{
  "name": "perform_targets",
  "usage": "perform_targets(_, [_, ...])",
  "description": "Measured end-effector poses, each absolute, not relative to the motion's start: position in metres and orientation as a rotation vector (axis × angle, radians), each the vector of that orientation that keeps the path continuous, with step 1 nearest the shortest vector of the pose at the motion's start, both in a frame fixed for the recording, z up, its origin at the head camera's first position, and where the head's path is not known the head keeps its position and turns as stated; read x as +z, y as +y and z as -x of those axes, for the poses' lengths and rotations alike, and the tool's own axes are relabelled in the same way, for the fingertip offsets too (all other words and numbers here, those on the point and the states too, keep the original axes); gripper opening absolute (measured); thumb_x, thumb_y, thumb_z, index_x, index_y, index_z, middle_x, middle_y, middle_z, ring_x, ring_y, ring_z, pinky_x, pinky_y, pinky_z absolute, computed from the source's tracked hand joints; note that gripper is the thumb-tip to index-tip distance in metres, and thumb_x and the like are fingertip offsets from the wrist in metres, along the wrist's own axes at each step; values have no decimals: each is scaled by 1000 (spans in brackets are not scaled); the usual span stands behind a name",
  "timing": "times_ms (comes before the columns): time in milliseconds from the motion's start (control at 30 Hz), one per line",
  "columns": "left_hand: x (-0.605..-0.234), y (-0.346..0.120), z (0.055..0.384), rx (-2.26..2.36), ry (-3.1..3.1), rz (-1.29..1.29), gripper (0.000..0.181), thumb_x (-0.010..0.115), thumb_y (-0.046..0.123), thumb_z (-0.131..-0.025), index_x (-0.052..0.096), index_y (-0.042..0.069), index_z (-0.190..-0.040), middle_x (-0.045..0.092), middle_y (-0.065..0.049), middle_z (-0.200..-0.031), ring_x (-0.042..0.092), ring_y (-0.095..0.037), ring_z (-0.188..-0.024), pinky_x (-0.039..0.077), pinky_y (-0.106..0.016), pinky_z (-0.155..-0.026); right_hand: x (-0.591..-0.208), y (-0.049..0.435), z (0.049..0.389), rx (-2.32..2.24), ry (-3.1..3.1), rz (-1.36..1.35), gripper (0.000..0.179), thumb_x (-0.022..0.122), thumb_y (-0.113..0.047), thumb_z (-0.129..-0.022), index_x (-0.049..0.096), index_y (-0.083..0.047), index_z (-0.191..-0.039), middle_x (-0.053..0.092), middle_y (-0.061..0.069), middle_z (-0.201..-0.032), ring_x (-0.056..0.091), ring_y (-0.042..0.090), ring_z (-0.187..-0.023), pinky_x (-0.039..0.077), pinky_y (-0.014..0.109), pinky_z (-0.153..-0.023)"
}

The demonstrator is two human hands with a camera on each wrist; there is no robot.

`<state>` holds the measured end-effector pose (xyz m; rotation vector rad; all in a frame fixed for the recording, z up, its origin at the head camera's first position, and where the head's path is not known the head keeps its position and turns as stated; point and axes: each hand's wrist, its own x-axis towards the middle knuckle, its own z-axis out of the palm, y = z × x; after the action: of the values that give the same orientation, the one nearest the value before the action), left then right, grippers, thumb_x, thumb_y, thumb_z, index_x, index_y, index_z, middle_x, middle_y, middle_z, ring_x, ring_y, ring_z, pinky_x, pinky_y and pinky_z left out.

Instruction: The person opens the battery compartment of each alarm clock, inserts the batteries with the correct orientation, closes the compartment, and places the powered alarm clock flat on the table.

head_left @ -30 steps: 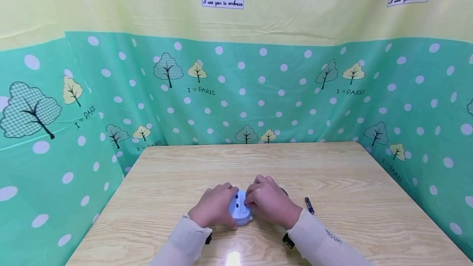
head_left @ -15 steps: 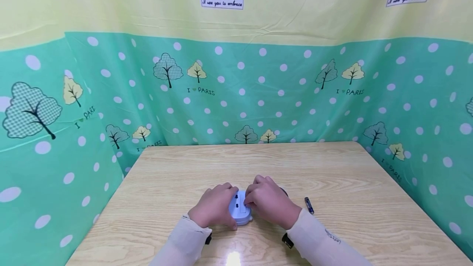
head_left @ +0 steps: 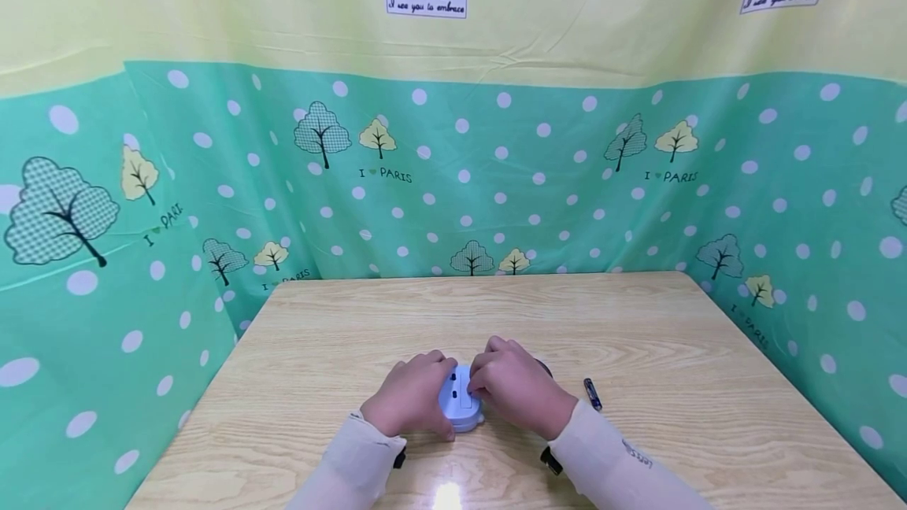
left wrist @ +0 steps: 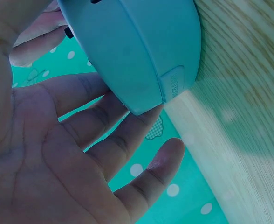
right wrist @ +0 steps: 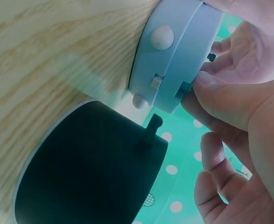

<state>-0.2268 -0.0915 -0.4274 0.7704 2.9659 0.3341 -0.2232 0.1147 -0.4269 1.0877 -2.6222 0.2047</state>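
A light blue alarm clock (head_left: 463,419) lies on its front on the table, two black knobs (head_left: 454,394) showing on its back. My left hand (head_left: 411,396) holds it by the left side, thumb at the near edge and fingers at the far edge. In the left wrist view, fingertips touch the rounded rim of the clock (left wrist: 127,51). My right hand (head_left: 520,390) pinches with thumb and forefinger at the battery cover (head_left: 465,393), beside a notch in the clock's rim in the right wrist view. Its other fingers curl loosely. The fingertips partly hide the cover.
A dark blue battery (head_left: 593,394) lies right of my right wrist. A black round object with a small tab (right wrist: 90,172) stands close to the clock in the right wrist view; my right hand mostly hides it in the head view. A polka-dot curtain (head_left: 468,179) hangs behind the wooden table (head_left: 340,321).
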Motion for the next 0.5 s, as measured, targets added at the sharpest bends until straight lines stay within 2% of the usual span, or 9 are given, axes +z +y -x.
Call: perform_targets(500, [-426,-91,227,332,2960,-768,100,103,48,-51,64,11,-136,67,-3,-124,62,-19,-104,52,-48,-87,-425,114,222,172,-2598,-1095,11,85,-21,-86,85,-29,-94,77,-13,-97,55,7,-86,42,23,-72])
